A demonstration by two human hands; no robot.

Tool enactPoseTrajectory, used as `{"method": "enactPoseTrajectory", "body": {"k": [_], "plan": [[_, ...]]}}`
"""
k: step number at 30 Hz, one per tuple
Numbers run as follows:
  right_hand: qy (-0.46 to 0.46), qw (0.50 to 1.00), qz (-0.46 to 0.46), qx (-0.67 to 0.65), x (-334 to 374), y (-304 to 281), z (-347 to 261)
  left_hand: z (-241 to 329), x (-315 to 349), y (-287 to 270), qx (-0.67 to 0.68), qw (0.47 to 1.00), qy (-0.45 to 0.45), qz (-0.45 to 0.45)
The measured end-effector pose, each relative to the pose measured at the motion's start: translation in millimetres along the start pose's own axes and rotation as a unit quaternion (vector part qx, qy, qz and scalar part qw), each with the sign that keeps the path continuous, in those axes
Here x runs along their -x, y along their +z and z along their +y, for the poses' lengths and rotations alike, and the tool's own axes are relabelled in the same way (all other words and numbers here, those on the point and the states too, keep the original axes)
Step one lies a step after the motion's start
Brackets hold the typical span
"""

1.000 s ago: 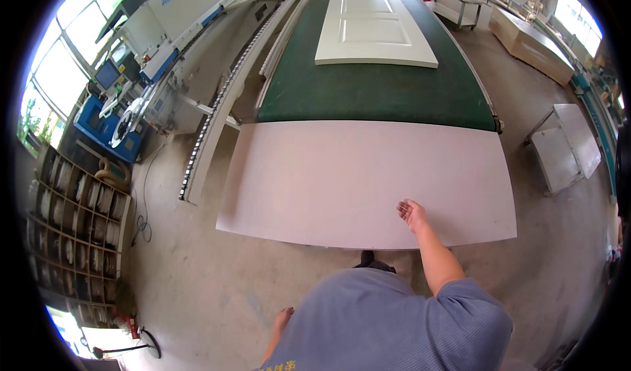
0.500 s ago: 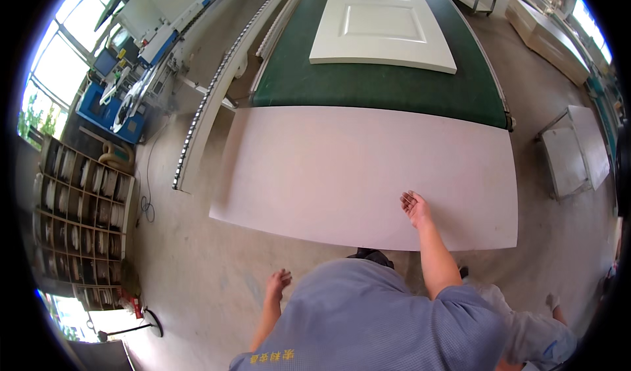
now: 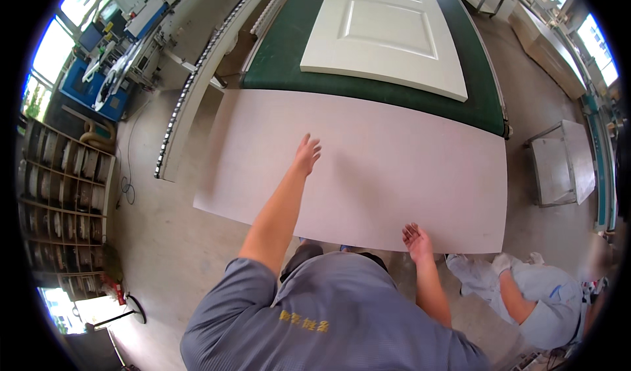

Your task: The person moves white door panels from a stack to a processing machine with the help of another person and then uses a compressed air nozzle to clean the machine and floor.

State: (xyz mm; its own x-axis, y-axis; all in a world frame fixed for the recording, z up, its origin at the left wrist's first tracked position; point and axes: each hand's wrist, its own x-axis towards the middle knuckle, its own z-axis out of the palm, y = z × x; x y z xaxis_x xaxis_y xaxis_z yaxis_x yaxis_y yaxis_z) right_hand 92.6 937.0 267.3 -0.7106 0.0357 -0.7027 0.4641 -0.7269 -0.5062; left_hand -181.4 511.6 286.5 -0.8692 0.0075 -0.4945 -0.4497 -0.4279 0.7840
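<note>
My left hand (image 3: pixel 307 154) reaches out over a large pale, flat board (image 3: pixel 361 173), fingers apart and holding nothing. Above the board's near edge, toward its right side, is my right hand (image 3: pixel 417 241); its fingers are extended, palm partly up, with nothing in it. Whether either hand touches the board I cannot tell. Beyond the board, a white panelled door (image 3: pixel 388 29) lies flat on a green conveyor belt (image 3: pixel 276 55). The door's near edge lies close to the belt's front end, slightly askew to it.
A roller rail (image 3: pixel 197 75) runs along the left of the belt. Farther left are a blue machine (image 3: pixel 98 88) and a compartment rack (image 3: pixel 62 200). On the right stand a metal cart (image 3: pixel 562 164) and, close by me, a co-worker in pale clothes (image 3: pixel 539 298).
My left hand has swung from beside my body out over the board. My right hand has drawn back to its near edge. The door is nearer the board, and the co-worker has come closer.
</note>
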Motion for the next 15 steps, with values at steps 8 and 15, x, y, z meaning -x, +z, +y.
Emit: {"method": "enactPoseTrajectory", "body": {"k": [8,15], "plan": [[-0.022,0.979,0.199,-0.039,132.3,-46.1,65.2,34.5,-117.5,34.0,0.146,0.988,0.005,0.059],[0.018,0.953,0.301,-0.022,214.4,-73.2,134.2,61.4,-151.1,13.0,0.249,0.964,0.049,0.079]]}}
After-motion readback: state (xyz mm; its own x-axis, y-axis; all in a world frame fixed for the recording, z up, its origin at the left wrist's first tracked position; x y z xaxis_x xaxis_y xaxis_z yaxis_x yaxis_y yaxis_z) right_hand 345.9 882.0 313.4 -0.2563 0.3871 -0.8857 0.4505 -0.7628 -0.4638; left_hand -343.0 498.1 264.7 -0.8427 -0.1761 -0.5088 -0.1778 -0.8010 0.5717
